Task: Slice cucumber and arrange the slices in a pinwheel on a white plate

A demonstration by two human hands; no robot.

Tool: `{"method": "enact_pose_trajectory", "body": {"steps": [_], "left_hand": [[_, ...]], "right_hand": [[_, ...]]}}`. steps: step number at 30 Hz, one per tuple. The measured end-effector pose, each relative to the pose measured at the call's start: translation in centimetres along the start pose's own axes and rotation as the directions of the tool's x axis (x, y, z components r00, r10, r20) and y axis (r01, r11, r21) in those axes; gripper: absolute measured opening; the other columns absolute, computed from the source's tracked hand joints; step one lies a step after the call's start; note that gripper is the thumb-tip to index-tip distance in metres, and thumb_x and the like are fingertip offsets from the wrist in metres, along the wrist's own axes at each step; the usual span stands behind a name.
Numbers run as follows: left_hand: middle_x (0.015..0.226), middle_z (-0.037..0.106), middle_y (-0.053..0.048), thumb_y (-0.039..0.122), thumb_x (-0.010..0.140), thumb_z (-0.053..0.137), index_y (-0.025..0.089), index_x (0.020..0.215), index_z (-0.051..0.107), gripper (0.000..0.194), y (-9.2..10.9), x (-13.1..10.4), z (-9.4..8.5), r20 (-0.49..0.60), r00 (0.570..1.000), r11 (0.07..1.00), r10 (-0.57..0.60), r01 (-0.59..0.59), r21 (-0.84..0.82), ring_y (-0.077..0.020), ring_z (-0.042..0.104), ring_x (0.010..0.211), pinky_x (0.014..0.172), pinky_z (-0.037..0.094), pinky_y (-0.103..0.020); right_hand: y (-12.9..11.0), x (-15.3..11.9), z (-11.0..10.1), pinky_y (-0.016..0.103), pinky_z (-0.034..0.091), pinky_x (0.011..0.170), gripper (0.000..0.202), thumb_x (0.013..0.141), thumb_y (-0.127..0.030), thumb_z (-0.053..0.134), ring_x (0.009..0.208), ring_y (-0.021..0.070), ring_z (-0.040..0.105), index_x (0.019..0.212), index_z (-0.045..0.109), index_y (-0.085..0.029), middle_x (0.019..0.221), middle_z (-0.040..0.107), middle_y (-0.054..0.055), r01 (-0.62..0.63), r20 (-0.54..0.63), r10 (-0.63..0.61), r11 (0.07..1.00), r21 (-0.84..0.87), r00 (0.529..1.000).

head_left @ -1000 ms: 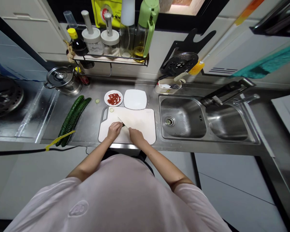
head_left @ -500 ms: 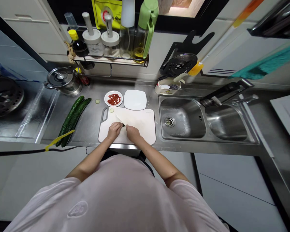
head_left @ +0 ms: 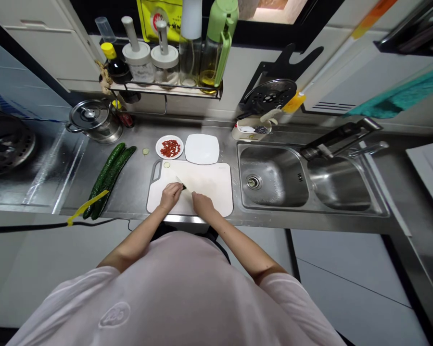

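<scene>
On the white cutting board (head_left: 216, 180), my right hand (head_left: 203, 204) is closed round a knife (head_left: 186, 186), its blade pointing up and left. My left hand (head_left: 171, 196) pinches a small dark green piece (head_left: 184, 187) at the board's middle, right beside the blade; most of the piece is hidden by the fingers. A pale round slice (head_left: 166, 165) lies at the board's upper left. Behind the board stand a plate of chopped red pieces (head_left: 170, 147) and a bare white plate (head_left: 202, 148).
Two long cucumbers (head_left: 110, 178) lie to the left, with another slice (head_left: 145, 151) nearby. A lidded steel pot (head_left: 94, 120) stands at the back left. The double sink (head_left: 274, 175) is on the right. Above hangs a rack (head_left: 166, 87) with bottles and jars.
My right hand has drawn back slightly to the right and down with the knife. My left hand has stayed almost in place.
</scene>
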State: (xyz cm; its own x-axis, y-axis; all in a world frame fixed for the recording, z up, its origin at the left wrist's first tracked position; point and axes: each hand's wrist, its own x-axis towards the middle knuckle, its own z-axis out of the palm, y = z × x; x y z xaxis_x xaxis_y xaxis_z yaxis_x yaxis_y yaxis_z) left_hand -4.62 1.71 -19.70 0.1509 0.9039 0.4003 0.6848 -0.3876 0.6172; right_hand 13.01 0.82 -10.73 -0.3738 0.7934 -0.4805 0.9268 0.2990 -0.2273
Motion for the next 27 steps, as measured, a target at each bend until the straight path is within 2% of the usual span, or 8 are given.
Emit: {"method": "enact_pose_trajectory", "body": {"steps": [11, 21, 27], "left_hand": [[0.095, 0.068, -0.006, 0.026, 0.09, 0.048, 0.021, 0.095, 0.065, 0.019, 0.2, 0.1, -0.1, -0.015, 1.0, 1.0, 0.016, -0.016, 0.003, -0.0178, 0.061, 0.093, 0.085, 0.05, -0.036], [0.096, 0.068, -0.007, 0.027, 0.09, 0.047, 0.021, 0.096, 0.065, 0.02, 0.2, 0.1, 0.0, -0.029, 1.0, 1.0, 0.003, -0.004, -0.019, -0.0185, 0.061, 0.092, 0.084, 0.05, -0.038], [0.096, 0.067, -0.006, 0.024, 0.09, 0.048, 0.021, 0.096, 0.065, 0.018, 0.1, 0.1, 0.0, -0.021, 1.0, 1.0, 0.008, -0.008, -0.018, -0.0177, 0.06, 0.093, 0.085, 0.05, -0.036]], "right_hand": [[-0.9, 1.5, -0.8, 0.029, 0.046, 0.075, 0.028, 0.086, -0.004, 0.034, 0.093, 0.0197, 0.063, 0.108, 0.047, -0.015, 0.099, 0.065, 0.011, 0.024, -0.045, -0.022, 0.999, 0.042, 0.999], [0.1, 0.2, -0.1, 0.029, 0.045, 0.073, 0.026, 0.085, -0.005, 0.039, 0.091, 0.021, 0.063, 0.108, 0.047, -0.016, 0.097, 0.065, 0.01, 0.007, 0.004, -0.008, 0.999, 0.037, 1.0], [0.0, 0.7, -0.1, 0.03, 0.045, 0.075, 0.028, 0.086, -0.004, 0.037, 0.093, 0.0206, 0.063, 0.108, 0.048, -0.016, 0.099, 0.065, 0.011, 0.007, 0.0, -0.007, 0.999, 0.043, 1.0]]}}
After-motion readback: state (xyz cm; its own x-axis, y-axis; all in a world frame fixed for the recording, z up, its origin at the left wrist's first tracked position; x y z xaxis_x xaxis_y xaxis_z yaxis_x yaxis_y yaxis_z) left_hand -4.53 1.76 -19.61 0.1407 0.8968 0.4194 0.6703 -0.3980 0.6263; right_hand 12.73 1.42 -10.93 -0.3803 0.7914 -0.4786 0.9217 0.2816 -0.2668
